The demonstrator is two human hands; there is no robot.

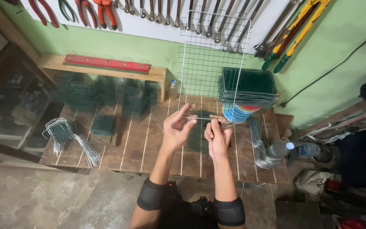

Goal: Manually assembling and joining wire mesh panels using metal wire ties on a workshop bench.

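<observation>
Thin white wire grid [210, 59] stood upright on slatted wooden counter [132, 144], green mesh [198, 133] beneath — left hand [175, 132] pinched its lower edge, fingers extended, right hand [217, 136] curled, gripping pliers [224, 123].

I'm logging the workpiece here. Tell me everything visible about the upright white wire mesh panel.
The upright white wire mesh panel is a rectangular grid of thin pale wire with a thicker frame. It stands on edge on the wooden slat table. The left hand and right hand hold its bottom edge.

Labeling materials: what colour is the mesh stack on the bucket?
Dark green, the mesh stack sitting on the blue-and-white bucket; head view shows it best.
</observation>
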